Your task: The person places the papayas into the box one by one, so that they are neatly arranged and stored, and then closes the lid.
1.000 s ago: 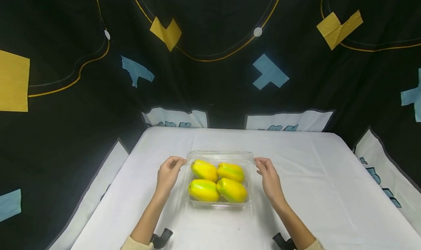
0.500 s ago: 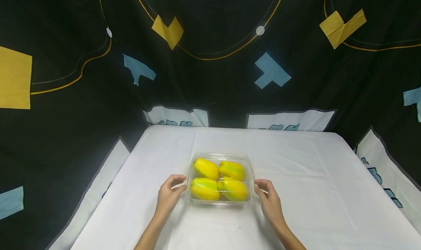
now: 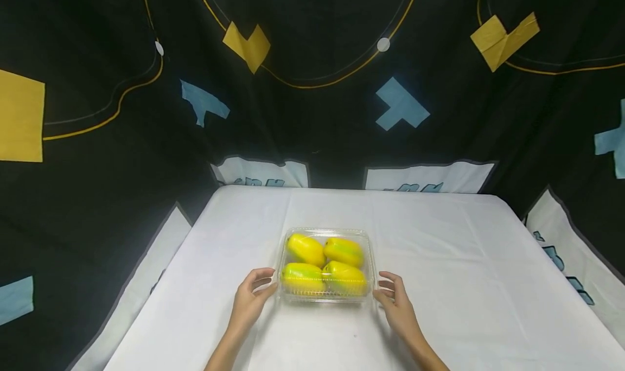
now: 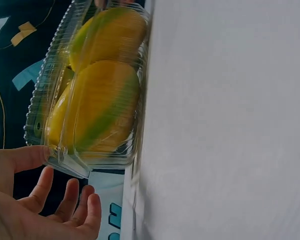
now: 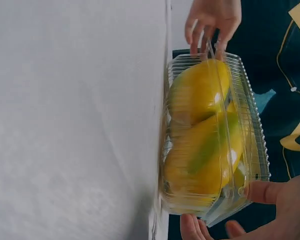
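Observation:
A clear plastic clamshell container (image 3: 324,299) sits on the white table, its ribbed lid (image 4: 65,120) down over several yellow-green mangoes (image 3: 344,251). At its near left corner is my left hand (image 3: 250,300); the thumb (image 4: 32,156) touches the lid's rim while the other fingers, slightly bent, stand apart beside the corner. Opposite, at the near right corner, my right hand (image 3: 400,308) lays its thumb (image 5: 262,191) against the rim. Its other fingers (image 5: 190,227) are by the container's side, their contact partly hidden. Neither hand has its fingers wrapped round the container.
White cloth covers the table (image 3: 439,241), which has rounded far corners. Behind and beside it hangs a black curtain (image 3: 312,132) with yellow and blue patches and white lettered panels (image 3: 429,178).
The lid has swung down toward me from raised at the back to lying over the mangoes. Both hands have come nearer with its edge, from the back corners to the front ones.

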The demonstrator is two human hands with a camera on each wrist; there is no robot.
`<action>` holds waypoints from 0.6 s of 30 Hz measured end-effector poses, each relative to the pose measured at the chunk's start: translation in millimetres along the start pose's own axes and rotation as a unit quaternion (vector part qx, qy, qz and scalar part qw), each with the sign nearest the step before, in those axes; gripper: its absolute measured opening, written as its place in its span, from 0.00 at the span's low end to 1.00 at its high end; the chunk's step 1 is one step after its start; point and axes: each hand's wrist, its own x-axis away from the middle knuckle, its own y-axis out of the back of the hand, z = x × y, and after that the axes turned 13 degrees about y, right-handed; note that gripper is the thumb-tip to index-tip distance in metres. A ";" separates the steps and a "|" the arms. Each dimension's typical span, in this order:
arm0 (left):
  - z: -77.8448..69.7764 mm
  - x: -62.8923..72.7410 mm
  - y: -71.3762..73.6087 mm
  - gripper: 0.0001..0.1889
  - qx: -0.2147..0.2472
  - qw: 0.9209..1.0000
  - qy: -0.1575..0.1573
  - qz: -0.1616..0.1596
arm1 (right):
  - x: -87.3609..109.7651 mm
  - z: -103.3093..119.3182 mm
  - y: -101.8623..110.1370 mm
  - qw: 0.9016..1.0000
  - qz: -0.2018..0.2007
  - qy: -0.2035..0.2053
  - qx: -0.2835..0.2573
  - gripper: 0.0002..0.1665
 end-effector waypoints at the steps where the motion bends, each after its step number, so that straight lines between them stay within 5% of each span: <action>1: 2.1 0.0 -0.2 0.18 0.002 1.000 0.001 0.002 | 0.5 -0.8 -0.3 1.000 0.004 -0.004 -0.002 0.27; 10: 15.3 -0.3 -1.0 0.25 0.014 0.999 0.005 0.037 | 1.9 -2.6 -1.7 0.999 0.021 -0.030 -0.002 0.31; 18: 17.5 0.8 -2.5 0.28 0.019 0.998 0.029 0.056 | 4.5 -6.3 -2.5 0.996 0.034 -0.021 -0.082 0.28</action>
